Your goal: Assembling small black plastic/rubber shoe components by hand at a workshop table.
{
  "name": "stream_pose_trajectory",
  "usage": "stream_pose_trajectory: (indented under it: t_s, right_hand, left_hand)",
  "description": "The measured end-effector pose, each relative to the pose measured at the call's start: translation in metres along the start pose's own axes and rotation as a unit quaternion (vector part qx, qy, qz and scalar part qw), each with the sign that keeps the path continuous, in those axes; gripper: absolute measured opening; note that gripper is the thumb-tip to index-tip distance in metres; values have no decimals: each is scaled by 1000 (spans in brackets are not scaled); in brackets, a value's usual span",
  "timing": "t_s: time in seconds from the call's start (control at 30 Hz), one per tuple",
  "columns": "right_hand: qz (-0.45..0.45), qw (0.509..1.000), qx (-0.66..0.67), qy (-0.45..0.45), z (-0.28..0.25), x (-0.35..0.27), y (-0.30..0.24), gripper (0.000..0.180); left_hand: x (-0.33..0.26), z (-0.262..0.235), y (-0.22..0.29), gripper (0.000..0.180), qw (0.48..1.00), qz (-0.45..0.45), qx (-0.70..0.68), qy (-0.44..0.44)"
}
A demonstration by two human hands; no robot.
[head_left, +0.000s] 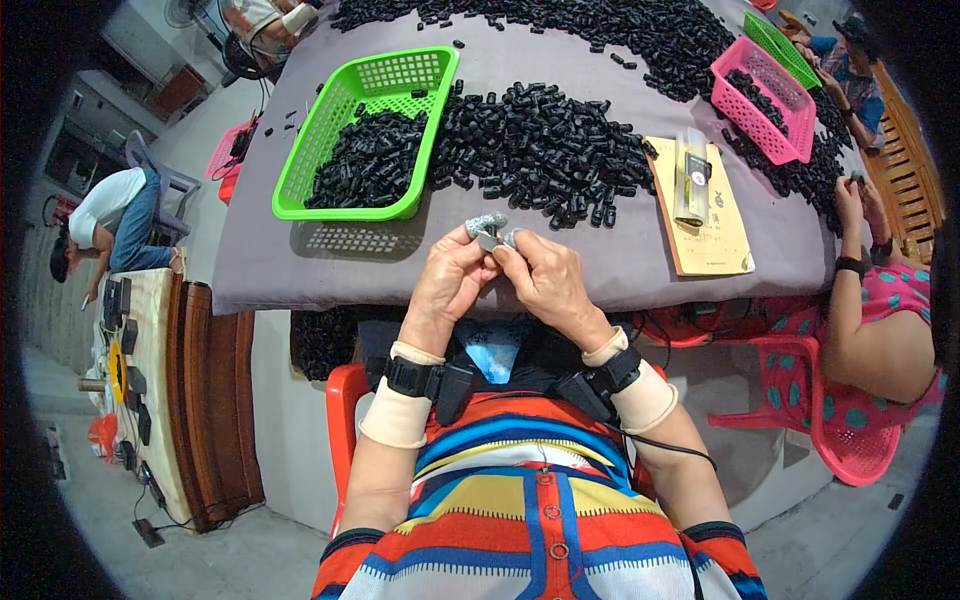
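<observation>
My left hand [450,277] and my right hand [552,280] meet just above the table's near edge. Both are closed, thumbs and fingers pinching a small dark grey piece [488,240] between them; its exact kind is too small to make out. Grey coverings wrap some of my fingertips. Beyond my hands a loose heap of small black plastic parts [545,150] spreads over the grey tablecloth [330,275]. Left of the heap stands a bright green basket [285,190], partly filled with the same black parts.
Right of the heap lie a yellow-brown paper pad [715,250] and a clear plastic case [692,180]. A pink basket [790,148] of black parts stands at the far right. Several people are nearby; one at the right edge has hands [862,205] over the table.
</observation>
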State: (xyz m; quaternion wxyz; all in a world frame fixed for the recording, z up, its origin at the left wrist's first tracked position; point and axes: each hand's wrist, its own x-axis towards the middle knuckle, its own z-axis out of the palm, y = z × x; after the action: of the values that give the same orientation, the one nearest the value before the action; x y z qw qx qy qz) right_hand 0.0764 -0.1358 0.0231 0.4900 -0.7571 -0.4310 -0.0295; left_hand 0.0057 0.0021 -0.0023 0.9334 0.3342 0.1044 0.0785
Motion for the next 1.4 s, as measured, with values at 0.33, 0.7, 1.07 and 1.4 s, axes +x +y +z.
stream_pose_trajectory:
  t_s: [0.33,0.7,1.07,1.4]
  right_hand:
    - [-9,999,23,40,6,1,2,22]
    - [114,976,179,53,-2,-3,13,29]
    - [137,972,184,47,-6,2,14,27]
    - [131,970,201,51,-3,0,13,28]
  left_hand:
    - [0,3,1,16,1000,4,20,13]
    - [-16,48,49,21,961,120,234,85]
    - [12,44,88,22,775,301,534,156]
    - [58,26,22,21,582,291,753,99]
